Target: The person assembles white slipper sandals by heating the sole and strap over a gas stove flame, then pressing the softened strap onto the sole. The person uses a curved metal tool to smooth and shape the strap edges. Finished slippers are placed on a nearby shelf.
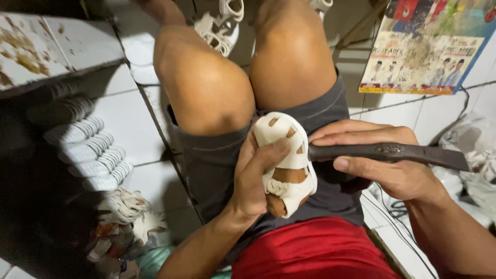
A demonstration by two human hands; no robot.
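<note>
My left hand (253,178) grips a white openwork sandal upper (285,155) stretched over a brown wooden form, resting on my lap against grey shorts. My thumb lies across the top of the sandal. My right hand (382,165) holds a dark, worn metal tool (392,153), its end touching the right side of the sandal. The long dark tool sticks out to the right past my hand.
Stacks of white ribbed soles (90,155) lie on the tiled floor at left, with scraps (126,212) below them. More white sandals (219,26) sit beyond my knees. A colourful printed poster (429,46) leans at upper right; plastic bags (475,150) lie at right.
</note>
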